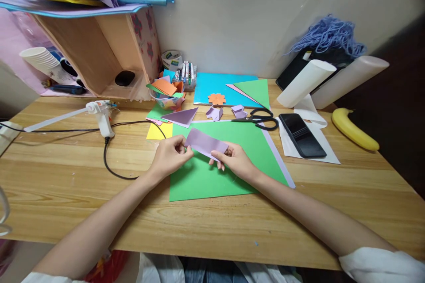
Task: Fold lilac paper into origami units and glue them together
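Note:
A purple paper strip (203, 140) is held up between my hands, tilted down to the right. My left hand (171, 154) pinches its left end, and my right hand (234, 159) grips the right end with the thumb on top. Beneath lies a large green sheet (212, 181) on the table. Just beyond it sit two small folded purple paper pieces, one at the middle (214, 113) and one farther right (239, 112). Black-handled scissors (259, 118) rest across the sheet's far edge. An orange paper flower (217, 99) lies on a blue sheet (209, 82).
A white glue gun (102, 117) with a trailing black cord stands left. A cup of paper scraps (168, 96) is near a purple triangle (182, 117). On the right are a phone (302, 135), a banana (353, 129) and paper rolls (307, 82). A wooden box (96, 53) stands back left.

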{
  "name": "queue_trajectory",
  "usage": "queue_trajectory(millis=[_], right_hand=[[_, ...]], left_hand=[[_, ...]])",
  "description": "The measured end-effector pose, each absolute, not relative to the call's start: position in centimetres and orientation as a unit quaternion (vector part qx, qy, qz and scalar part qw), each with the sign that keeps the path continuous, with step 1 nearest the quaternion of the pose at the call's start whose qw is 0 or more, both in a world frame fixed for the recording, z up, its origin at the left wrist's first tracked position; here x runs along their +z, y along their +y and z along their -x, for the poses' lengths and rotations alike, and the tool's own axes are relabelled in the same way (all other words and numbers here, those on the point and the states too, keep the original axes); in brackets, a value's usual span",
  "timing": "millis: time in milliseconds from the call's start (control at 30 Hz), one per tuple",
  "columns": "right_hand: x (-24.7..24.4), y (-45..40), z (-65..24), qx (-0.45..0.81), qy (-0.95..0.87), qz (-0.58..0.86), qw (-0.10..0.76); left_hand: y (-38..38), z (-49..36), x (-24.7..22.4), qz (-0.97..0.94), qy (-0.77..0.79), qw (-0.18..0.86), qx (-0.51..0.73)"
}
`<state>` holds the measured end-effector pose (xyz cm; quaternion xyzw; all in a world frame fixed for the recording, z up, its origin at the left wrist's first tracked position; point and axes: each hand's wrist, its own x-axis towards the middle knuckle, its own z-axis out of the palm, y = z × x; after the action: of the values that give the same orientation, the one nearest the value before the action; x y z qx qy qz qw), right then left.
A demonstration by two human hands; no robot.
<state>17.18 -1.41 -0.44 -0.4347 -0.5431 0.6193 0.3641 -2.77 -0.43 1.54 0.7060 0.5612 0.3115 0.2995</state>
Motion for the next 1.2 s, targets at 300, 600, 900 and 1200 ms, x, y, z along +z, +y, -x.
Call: queue_trajectory(millis=[300,600,900,1200], right_hand=[[-0.6,-1.3,-17.2,0.612,-0.528,0.441,0.390],[-0.6,-1.3,-17.2,0.616,-0.530,0.440,0.381],[-0.4,-1.5,-17.1,0.618,-0.529,0.441,0.378],[-0.6,-1.4,-17.0,0.612,-0.534,0.447,0.374]], left_hand=[[0.8,3.9,1.8,-0.632,0.581,0.315,0.405],[0.0,3.3,2.8,-0.700,0.489,0.284,0.436],[-0.5,3.1,2.8,-0.720,0.461,0.274,0.441],[-0.5,3.3,2.8,-0.753,0.426,0.234,0.443]])
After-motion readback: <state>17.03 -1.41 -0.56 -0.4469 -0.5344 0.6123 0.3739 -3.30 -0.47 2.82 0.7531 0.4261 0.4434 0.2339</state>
